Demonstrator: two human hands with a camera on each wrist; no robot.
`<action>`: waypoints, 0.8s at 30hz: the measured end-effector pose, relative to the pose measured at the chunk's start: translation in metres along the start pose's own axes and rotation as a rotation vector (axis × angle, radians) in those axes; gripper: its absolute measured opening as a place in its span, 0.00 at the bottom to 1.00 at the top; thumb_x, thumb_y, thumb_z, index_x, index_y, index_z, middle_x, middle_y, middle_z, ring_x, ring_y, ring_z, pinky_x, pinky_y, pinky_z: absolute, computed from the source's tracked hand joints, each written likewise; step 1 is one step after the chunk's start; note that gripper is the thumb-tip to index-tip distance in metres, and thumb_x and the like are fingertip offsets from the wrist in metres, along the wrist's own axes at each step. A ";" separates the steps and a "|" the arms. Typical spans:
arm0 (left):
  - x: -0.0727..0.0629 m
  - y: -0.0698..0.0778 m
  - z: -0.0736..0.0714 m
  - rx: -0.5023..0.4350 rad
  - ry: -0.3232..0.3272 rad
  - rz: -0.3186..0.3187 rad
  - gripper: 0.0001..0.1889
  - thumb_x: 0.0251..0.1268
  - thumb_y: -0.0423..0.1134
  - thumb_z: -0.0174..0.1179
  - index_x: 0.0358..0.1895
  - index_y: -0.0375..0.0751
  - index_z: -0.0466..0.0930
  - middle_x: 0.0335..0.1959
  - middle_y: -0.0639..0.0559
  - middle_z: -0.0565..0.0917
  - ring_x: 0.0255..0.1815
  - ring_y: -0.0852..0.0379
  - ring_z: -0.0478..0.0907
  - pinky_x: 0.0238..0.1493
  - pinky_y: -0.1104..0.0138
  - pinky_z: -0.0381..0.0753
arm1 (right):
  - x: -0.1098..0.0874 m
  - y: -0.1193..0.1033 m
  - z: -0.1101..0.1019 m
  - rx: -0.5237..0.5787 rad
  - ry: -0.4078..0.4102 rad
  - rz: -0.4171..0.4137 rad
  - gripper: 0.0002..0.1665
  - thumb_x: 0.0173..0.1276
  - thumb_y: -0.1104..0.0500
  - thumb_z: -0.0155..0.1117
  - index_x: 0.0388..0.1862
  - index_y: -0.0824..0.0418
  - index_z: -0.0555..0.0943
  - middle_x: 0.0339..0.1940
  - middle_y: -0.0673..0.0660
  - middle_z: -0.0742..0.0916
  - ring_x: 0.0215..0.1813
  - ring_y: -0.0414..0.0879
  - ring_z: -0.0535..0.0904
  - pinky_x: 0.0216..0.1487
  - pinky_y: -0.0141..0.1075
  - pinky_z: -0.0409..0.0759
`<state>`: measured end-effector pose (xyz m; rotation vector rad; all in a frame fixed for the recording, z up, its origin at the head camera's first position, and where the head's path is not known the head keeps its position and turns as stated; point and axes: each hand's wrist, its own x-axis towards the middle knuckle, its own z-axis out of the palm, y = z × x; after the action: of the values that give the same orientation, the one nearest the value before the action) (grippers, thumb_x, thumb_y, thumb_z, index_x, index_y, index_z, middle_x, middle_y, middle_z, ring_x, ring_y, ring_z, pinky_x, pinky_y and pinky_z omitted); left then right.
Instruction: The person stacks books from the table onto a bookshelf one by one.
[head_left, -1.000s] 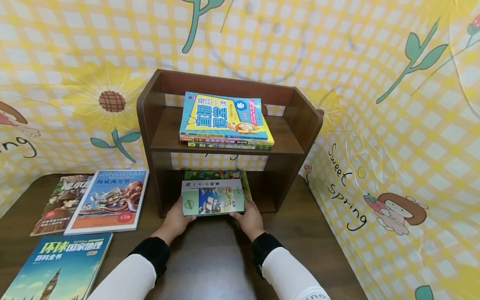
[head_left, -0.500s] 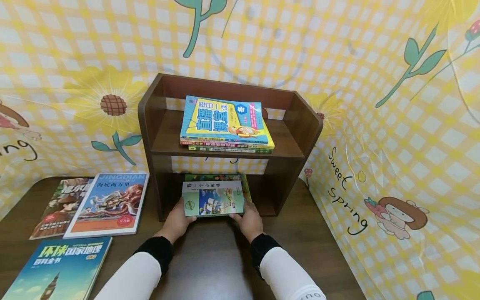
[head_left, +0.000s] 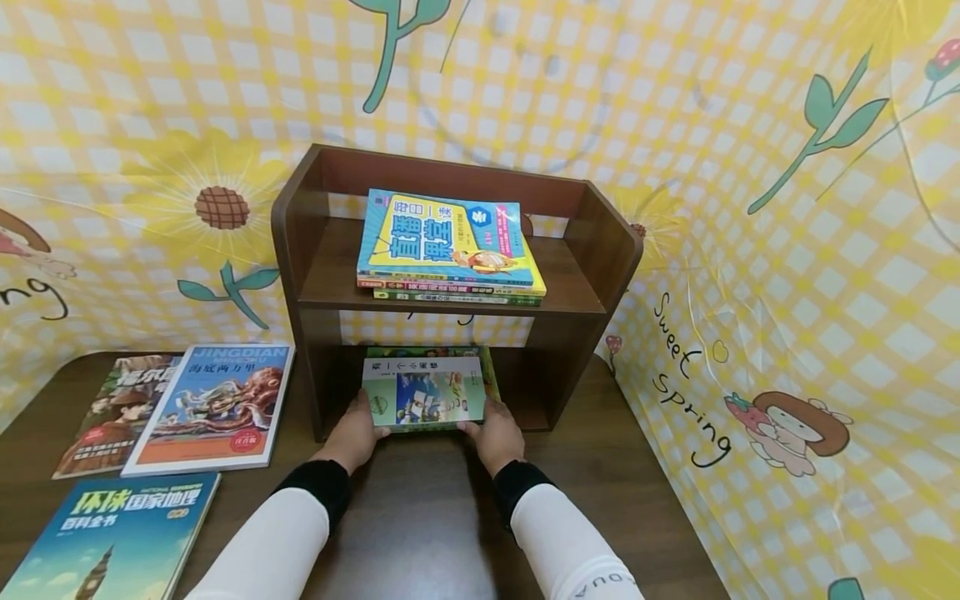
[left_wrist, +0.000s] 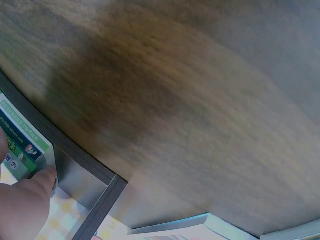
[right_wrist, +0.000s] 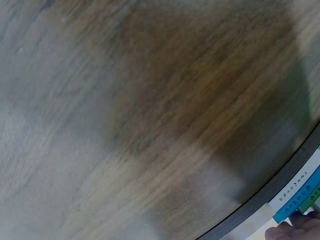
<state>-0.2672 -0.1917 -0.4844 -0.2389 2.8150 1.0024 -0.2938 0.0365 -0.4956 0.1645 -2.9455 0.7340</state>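
A small stack of books lies flat on the lower shelf of a brown wooden bookshelf (head_left: 457, 308). On top is a pale green storybook (head_left: 438, 398) with a picture cover; a larger green book (head_left: 427, 352) shows behind it. My left hand (head_left: 356, 437) holds the stack's left side, thumb at the front corner. Opposite it, my right hand (head_left: 498, 437) holds the right side, its thumb also on the front edge. In the left wrist view, several spines (left_wrist: 22, 132) are stacked beside the fingers. Coloured spines (right_wrist: 300, 195) also show in the right wrist view, fingertips against them.
A stack of workbooks (head_left: 450, 237) lies on the upper shelf. Left of the bookshelf, on the dark wooden table (head_left: 420, 517), lie an octopus-cover book (head_left: 213, 408), a book partly beneath it (head_left: 112, 417) and a blue geography book (head_left: 112, 533). Checked cloth (head_left: 750, 275) hangs behind and right.
Both hands stay at the sides of the lower stack. The pale green top book has slid slightly backward, and more of a green book shows under its front edge.
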 end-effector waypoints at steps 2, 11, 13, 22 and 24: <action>0.001 0.001 -0.001 0.012 -0.005 -0.004 0.46 0.70 0.38 0.58 0.72 0.20 0.32 0.73 0.23 0.44 0.74 0.33 0.48 0.72 0.48 0.53 | 0.001 -0.001 0.000 -0.012 -0.003 0.008 0.45 0.61 0.39 0.65 0.70 0.64 0.69 0.67 0.62 0.75 0.69 0.56 0.69 0.61 0.49 0.74; 0.001 0.005 -0.002 0.034 0.017 -0.010 0.45 0.69 0.37 0.58 0.72 0.20 0.33 0.73 0.23 0.47 0.73 0.33 0.52 0.71 0.48 0.56 | 0.004 -0.002 0.001 -0.007 0.004 0.027 0.44 0.61 0.39 0.65 0.69 0.63 0.69 0.66 0.62 0.76 0.68 0.57 0.69 0.60 0.51 0.74; 0.001 0.006 -0.002 0.026 0.016 -0.022 0.45 0.70 0.37 0.58 0.73 0.21 0.33 0.73 0.23 0.48 0.73 0.33 0.53 0.71 0.47 0.56 | 0.005 -0.001 0.002 -0.007 0.006 0.033 0.44 0.60 0.39 0.65 0.69 0.62 0.70 0.66 0.62 0.77 0.68 0.57 0.70 0.59 0.51 0.75; 0.003 0.008 -0.001 0.031 0.030 -0.052 0.45 0.69 0.38 0.58 0.74 0.23 0.34 0.72 0.23 0.51 0.71 0.32 0.56 0.70 0.46 0.58 | 0.008 -0.003 0.003 -0.085 0.002 0.048 0.45 0.60 0.35 0.63 0.69 0.59 0.70 0.66 0.58 0.77 0.69 0.53 0.69 0.58 0.47 0.76; 0.004 0.009 0.000 0.034 0.029 -0.060 0.45 0.69 0.38 0.58 0.74 0.23 0.33 0.72 0.23 0.50 0.71 0.32 0.55 0.70 0.46 0.58 | 0.009 -0.004 0.003 -0.102 -0.005 0.054 0.45 0.60 0.35 0.62 0.70 0.59 0.70 0.67 0.57 0.77 0.70 0.52 0.68 0.60 0.46 0.76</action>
<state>-0.2726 -0.1854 -0.4798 -0.3343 2.8304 0.9454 -0.3022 0.0307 -0.4950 0.0794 -2.9946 0.5882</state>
